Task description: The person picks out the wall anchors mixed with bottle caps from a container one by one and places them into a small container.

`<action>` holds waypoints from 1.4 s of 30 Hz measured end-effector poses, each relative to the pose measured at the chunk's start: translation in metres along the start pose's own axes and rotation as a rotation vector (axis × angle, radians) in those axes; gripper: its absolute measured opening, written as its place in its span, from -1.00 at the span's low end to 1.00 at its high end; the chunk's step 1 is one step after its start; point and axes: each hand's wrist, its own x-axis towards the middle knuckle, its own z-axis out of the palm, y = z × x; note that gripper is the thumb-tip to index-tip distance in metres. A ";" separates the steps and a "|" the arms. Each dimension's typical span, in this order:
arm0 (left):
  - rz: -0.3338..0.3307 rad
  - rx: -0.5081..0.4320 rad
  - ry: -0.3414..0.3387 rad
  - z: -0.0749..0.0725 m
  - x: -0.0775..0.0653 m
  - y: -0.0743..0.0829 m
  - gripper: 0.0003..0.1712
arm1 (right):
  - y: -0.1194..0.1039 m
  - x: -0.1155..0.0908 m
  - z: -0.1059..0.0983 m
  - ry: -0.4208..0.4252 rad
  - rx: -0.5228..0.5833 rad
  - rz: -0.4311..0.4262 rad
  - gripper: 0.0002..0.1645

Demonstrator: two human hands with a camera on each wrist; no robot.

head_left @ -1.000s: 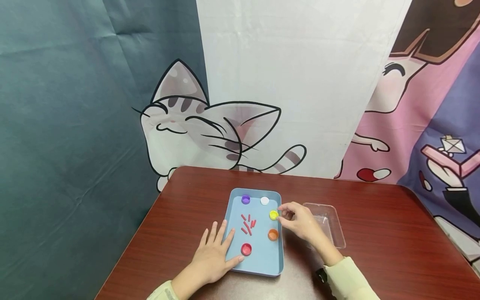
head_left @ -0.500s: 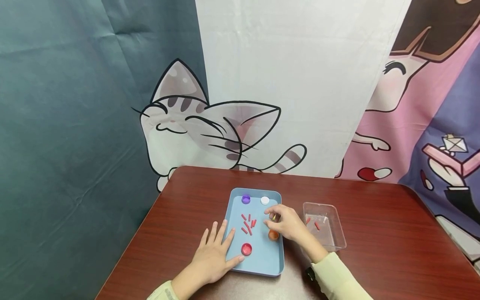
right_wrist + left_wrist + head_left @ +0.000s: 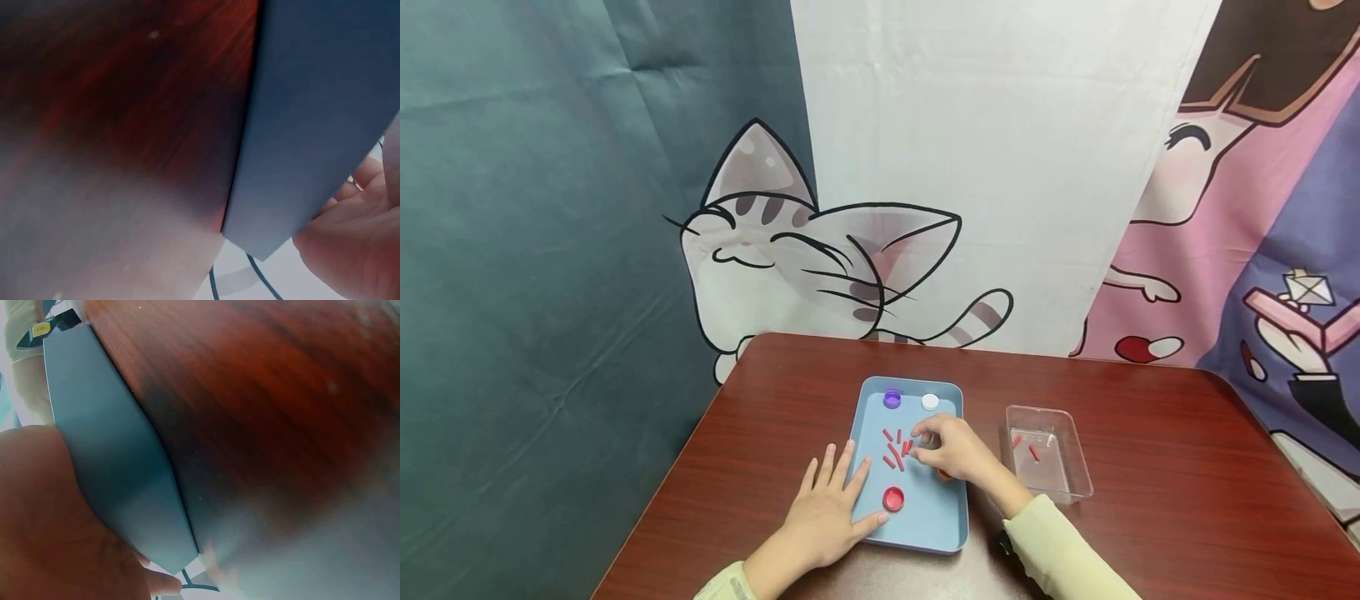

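My left hand point(image 3: 827, 517) lies with fingers spread against the left edge of a blue tray point(image 3: 925, 529). On the tray is a loose group of several short red sticks point(image 3: 896, 457). My right hand point(image 3: 961, 452) reaches over the tray from the right. Its thumb and forefinger stand apart, tips at the rightmost red sticks. An orange cap point(image 3: 943, 475) shows partly below that hand, and the yellow cap is hidden under it. In the left wrist view the hand point(image 3: 62, 519) lies along the tray's outer wall point(image 3: 125, 444). The right wrist view shows curled fingers beyond the tray wall point(image 3: 312, 112).
A purple cap point(image 3: 892, 400) and a white cap point(image 3: 929, 402) sit at the tray's far end, a red cap point(image 3: 892, 499) near the front. Right of the tray, a clear plastic box point(image 3: 1052, 475) holds two red sticks point(image 3: 1034, 452) on the brown table point(image 3: 1150, 467).
My right hand has moved left from beside the yellow cap to the red sticks, covering the yellow cap and uncovering the clear box. My left hand stays in place.
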 end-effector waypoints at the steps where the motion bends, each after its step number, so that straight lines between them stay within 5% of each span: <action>1: 0.002 0.007 0.007 0.001 0.000 -0.001 0.00 | -0.001 0.001 0.002 -0.007 -0.019 0.008 -0.74; 9: 0.013 -0.003 0.015 -0.001 -0.001 0.000 0.00 | -0.006 0.006 0.011 0.004 -0.220 0.029 -0.70; 22: 0.007 0.010 0.004 -0.002 -0.001 0.001 0.00 | -0.007 0.011 0.019 0.024 -0.375 0.090 -0.62; 42: 0.009 -0.009 -0.006 -0.004 -0.001 0.001 -0.02 | -0.014 0.012 0.019 0.030 -0.386 0.151 -0.71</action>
